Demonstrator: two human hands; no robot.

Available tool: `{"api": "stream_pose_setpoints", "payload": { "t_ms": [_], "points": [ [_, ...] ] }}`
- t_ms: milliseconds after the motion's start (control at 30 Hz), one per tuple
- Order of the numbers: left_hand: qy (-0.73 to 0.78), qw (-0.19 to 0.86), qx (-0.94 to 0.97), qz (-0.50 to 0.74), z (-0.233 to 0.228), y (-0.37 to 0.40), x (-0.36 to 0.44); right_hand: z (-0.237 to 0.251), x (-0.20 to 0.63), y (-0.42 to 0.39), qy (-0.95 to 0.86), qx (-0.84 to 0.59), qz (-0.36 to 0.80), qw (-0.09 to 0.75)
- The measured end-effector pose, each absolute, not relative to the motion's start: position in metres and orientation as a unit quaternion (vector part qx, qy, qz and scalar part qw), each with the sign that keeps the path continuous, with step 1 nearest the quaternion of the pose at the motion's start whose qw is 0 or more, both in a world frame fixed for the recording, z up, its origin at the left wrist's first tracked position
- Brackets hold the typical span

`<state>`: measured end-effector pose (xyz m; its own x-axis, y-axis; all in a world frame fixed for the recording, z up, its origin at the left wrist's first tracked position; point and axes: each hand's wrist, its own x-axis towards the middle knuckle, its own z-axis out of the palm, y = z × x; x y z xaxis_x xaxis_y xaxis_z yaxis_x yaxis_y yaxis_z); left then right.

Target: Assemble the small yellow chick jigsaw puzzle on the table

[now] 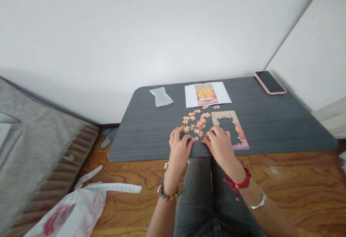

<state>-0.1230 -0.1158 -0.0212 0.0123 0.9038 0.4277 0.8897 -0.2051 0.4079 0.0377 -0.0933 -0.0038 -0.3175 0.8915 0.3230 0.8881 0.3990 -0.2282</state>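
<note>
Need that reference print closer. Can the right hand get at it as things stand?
Probably yes: the right hand lies on the table beside the puzzle frame, and only flat loose pieces lie before the reference print.

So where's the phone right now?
The phone lies in the head view at the table's far right corner, near the white wall, right of the picture sheet.

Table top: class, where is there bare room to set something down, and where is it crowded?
Bare: the table stretch between phone and puzzle frame; also the left end below the plastic bag. Crowded: the middle, where loose pieces lie by both hands, left hand and right hand.
</note>
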Motion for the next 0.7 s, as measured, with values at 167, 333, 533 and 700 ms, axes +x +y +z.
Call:
{"api": "stream_pose_setpoints", "payload": {
  "t_ms": [167,333,533,700],
  "points": [
    [0.606,0.001,0.725,0.328,-0.022,-0.116,-0.125,-0.007,0.031,-0.092,-0.85,-0.485,0.028,0.206],
    [0.583,-0.002,0.738,0.34,-0.023,-0.118,-0.126,-0.009,0.023,-0.085,-0.869,-0.456,0.045,0.189],
    [0.576,0.007,0.741,0.345,-0.023,-0.119,-0.126,-0.005,0.028,-0.082,-0.886,-0.417,0.042,0.196],
    [0.547,0.04,0.752,0.367,-0.009,-0.116,-0.114,0.009,0.049,-0.087,-0.878,-0.408,0.041,0.248]
  ]
}}
